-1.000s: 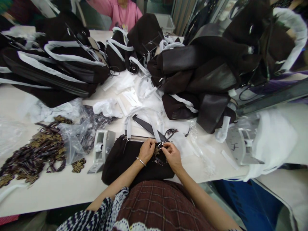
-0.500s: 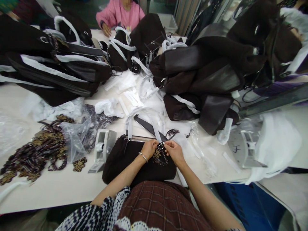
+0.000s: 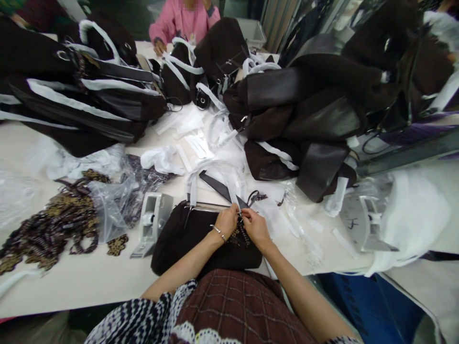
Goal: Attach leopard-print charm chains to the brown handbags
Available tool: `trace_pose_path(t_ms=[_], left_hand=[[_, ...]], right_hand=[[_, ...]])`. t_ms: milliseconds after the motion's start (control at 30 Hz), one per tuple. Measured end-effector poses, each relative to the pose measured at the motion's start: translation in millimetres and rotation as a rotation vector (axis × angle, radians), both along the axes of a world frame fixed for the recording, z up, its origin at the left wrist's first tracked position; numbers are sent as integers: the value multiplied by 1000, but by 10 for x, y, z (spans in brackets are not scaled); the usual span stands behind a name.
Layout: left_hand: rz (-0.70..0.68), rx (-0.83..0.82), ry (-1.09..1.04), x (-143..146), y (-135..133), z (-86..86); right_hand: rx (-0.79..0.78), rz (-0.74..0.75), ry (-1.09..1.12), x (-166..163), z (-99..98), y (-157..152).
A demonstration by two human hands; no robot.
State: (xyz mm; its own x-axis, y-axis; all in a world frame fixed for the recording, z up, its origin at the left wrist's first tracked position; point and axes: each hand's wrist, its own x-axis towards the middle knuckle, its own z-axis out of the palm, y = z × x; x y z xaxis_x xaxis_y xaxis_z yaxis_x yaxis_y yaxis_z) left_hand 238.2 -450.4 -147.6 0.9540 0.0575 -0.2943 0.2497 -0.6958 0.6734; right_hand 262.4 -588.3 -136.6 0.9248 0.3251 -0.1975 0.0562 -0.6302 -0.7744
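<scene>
A dark brown handbag (image 3: 186,239) lies on the table in front of me, its handles (image 3: 194,191) wrapped in white. My left hand (image 3: 228,222) is closed in a pinch at the base of the right handle. Facing it, my right hand (image 3: 256,228) pinches at the same spot, fingertips nearly touching the left ones. Between and below the hands hangs a beaded flower charm (image 3: 235,235), partly covered by my fingers. Its ring and the exact point of grip are hidden. Behind the bag lies a dark strap (image 3: 217,185).
Beaded charms (image 3: 53,224) are heaped at left beside a grey tape dispenser (image 3: 152,222). Dark bags are piled at the back left and right (image 3: 304,105). Another dispenser (image 3: 369,222) stands at right. Across the table sits a person in pink (image 3: 179,24).
My hands have drawn closer together and the left has shifted slightly right and up, covering the charm's ring. The person across has raised one hand.
</scene>
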Motion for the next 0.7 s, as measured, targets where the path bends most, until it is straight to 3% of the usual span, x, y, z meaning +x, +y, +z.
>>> trace_pose_path(t_ms=[267, 467, 700], left_hand=[[-11, 33, -21, 1, -38, -8], [-116, 101, -28, -30, -37, 38], [-210, 224, -67, -6, -123, 139]], right_hand=[[-12, -27, 46, 53, -78, -27], [-161, 80, -103, 92, -63, 14], [-228, 87, -107, 70, -24, 29]])
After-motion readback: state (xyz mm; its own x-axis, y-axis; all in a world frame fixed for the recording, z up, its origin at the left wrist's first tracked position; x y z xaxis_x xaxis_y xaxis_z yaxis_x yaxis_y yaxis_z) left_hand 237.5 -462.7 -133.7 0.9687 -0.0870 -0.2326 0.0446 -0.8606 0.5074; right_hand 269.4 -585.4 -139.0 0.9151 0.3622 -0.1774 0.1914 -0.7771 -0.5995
